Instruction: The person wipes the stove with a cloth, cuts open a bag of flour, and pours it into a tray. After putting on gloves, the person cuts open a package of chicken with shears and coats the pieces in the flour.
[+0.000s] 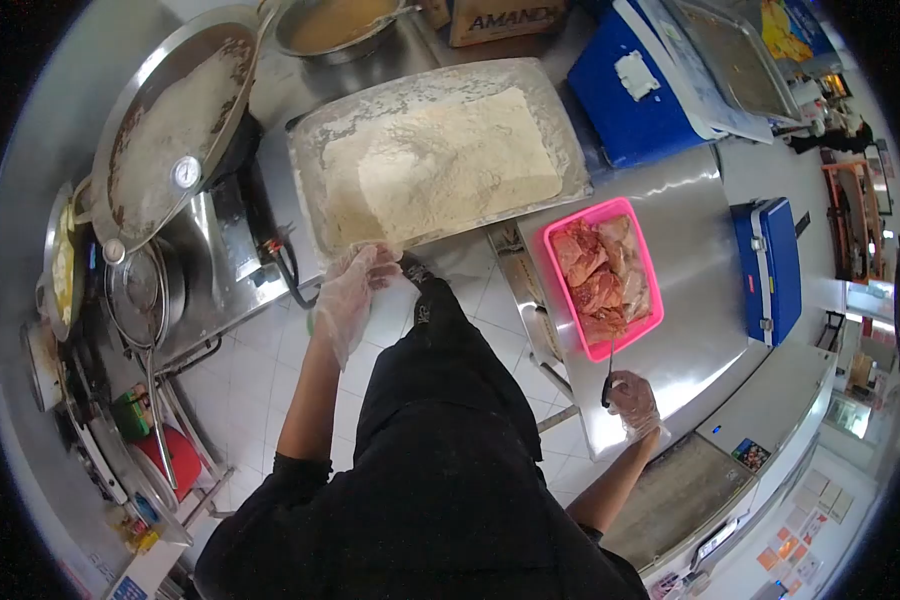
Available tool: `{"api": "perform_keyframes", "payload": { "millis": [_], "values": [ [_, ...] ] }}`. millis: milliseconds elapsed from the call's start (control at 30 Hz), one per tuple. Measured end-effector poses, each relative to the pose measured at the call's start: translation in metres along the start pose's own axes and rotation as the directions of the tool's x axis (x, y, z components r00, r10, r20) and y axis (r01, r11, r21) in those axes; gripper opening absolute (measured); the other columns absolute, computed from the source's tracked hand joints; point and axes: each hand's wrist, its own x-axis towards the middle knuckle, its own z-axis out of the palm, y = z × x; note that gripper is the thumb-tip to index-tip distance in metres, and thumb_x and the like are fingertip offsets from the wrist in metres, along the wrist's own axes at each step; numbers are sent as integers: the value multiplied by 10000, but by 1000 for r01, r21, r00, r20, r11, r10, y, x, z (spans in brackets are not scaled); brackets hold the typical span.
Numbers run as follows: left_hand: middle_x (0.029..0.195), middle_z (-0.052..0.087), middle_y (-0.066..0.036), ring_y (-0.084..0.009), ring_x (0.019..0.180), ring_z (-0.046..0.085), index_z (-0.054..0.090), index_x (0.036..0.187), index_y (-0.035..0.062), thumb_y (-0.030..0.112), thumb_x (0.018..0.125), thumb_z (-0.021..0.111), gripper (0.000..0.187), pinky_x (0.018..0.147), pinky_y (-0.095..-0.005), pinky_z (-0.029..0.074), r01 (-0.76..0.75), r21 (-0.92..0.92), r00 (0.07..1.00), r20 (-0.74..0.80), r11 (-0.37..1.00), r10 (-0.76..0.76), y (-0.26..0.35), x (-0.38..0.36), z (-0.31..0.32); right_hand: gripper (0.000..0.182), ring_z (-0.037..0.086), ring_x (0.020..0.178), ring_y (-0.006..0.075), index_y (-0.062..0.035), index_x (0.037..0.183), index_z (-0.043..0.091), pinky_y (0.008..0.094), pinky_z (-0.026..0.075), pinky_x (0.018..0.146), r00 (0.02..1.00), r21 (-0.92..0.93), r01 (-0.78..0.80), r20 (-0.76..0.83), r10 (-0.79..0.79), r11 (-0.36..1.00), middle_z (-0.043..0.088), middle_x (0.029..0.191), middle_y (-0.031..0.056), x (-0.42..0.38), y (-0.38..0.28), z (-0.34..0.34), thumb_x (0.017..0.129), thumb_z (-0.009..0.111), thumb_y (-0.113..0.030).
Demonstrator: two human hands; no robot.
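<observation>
My right hand [633,400], in a clear plastic glove, is closed on the dark handle of a metal utensil [610,365]. The utensil's far end reaches the near edge of a pink tub [653,285] of raw meat [600,270]; its tip is hard to make out. My left hand [358,290], gloved too, is at the near left rim of a large metal tray [305,185] of pale flour [450,155]. Its fingers are bent together, and whether they hold anything is hidden.
A wide pan [120,110] with a thermometer [185,173] stands at the left, above a strainer [138,285]. A bowl of liquid [335,25] is behind the tray. Blue coolers [620,100] stand at the right. A gap separates the two counters.
</observation>
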Motion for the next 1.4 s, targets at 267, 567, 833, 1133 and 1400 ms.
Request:
{"api": "perform_keyframes", "payload": {
  "millis": [267, 567, 833, 1133, 1400],
  "values": [
    [961, 684, -81, -141, 826, 624, 633, 1055, 40, 258, 981, 513, 260, 756, -274, 485, -41, 287, 977, 214, 957, -23, -25, 3, 97, 368, 622, 630, 147, -24, 1184, 519, 262, 509, 559, 972, 359, 231, -118, -202, 904, 658, 780, 109, 10, 34, -21, 849, 615, -145],
    [932, 655, -166, -329, 886, 638, 616, 1071, 108, 284, 901, 545, 255, 801, -416, 495, -794, 608, 604, 787, -3, -124, -175, 64, 328, 343, 625, 624, 147, -48, 1222, 514, 271, 526, 543, 954, 537, 295, -217, -209, 791, 642, 752, 111, 36, 103, -39, 889, 569, -111],
    [991, 677, -169, -334, 933, 655, 647, 1009, 97, 291, 896, 561, 240, 819, -408, 506, -533, 841, 842, 538, -93, 44, -160, 144, 354, 339, 627, 652, 172, -19, 1171, 542, 322, 506, 564, 932, 584, 245, -363, -21, 774, 657, 770, 127, 33, 151, -28, 870, 612, -159],
    [1041, 682, -139, -315, 970, 657, 652, 1078, 157, 328, 925, 532, 259, 840, -394, 505, -563, 823, 821, 546, -73, -166, -145, 112, 295, 334, 646, 712, 247, -98, 1159, 624, 379, 530, 729, 932, -28, 279, -231, -278, 960, 683, 869, 174, 93, 36, -106, 855, 612, -236],
    [891, 685, -92, -218, 812, 660, 640, 1047, 107, 231, 894, 615, 198, 723, -333, 515, -513, 809, 856, 508, 288, 97, -76, 111, 244, 374, 598, 1035, 356, -86, 1207, 594, 433, 443, 962, 803, -424, 487, -125, -582, 763, 638, 1107, 198, 166, -57, -102, 870, 556, -243]
  ]
}}
